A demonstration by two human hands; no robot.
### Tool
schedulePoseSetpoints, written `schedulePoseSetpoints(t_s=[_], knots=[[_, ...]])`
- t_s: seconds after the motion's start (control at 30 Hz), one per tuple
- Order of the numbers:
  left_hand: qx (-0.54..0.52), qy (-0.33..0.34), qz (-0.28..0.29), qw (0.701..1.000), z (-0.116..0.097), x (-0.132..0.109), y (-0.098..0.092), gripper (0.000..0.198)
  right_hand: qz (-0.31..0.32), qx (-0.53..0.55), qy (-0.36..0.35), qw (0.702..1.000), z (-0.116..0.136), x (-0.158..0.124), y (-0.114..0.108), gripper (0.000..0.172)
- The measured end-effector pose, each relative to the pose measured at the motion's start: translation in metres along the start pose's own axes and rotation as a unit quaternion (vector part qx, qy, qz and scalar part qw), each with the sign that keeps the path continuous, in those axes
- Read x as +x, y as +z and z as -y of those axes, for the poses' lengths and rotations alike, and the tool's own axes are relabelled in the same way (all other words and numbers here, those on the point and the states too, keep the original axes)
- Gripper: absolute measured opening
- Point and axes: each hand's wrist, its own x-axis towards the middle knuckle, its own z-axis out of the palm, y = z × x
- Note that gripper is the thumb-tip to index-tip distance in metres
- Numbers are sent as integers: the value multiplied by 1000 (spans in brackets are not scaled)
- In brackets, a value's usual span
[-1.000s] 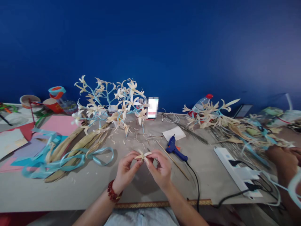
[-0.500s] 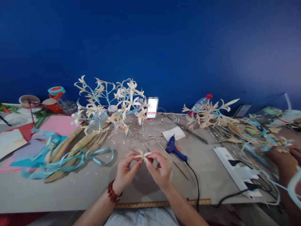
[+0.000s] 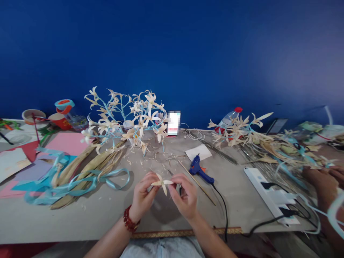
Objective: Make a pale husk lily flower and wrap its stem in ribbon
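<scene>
Between my two hands is a small cream flower with pointed petals spread like a star. My left hand, with a red bead bracelet at its wrist, pinches the left petal. The fingers of my right hand close on the right petal. Just right of my hands a blue glue gun lies on the table, its nozzle pointing away from me. A thin wooden stick lies between it and my right hand. Beyond my hands, cream flowers stand on light blue stems.
Light blue ribbon and dried husks lie at left beside coloured paper. At right are a white power strip, more flowers and another person's hand. A phone stands at the back.
My hands have drawn slightly apart. The flower, bunched at the fingertips before, now shows its petals spread open between them.
</scene>
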Motion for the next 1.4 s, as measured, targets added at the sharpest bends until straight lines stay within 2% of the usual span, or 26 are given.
schedulePoseSetpoints(t_s=[0.37, 0.67, 0.93, 1.13, 1.3, 1.4], knots=[[-14, -15, 3, 1000, 2, -3, 0, 16, 25, 14, 57, 998, -7, -7, -2, 6], [-83, -80, -14, 993, 7, -4, 0, 17, 53, 82, 94, 991, -10, -17, 8, 17], [-139, -142, -21, 980, 13, -6, 4, 17, 32, 112, 101, 988, -8, -13, 16, 6], [-124, -115, 1, 986, 15, -6, 2, 16, 8, 52, 80, 995, -13, -12, 18, 4], [-90, -83, 9, 992, 13, -5, 2, 18, 33, -6, 55, 998, -10, -15, 16, 5], [-67, -85, -1, 994, 13, -5, 1, 19, 64, -37, 48, 996, -12, -17, 2, 9]])
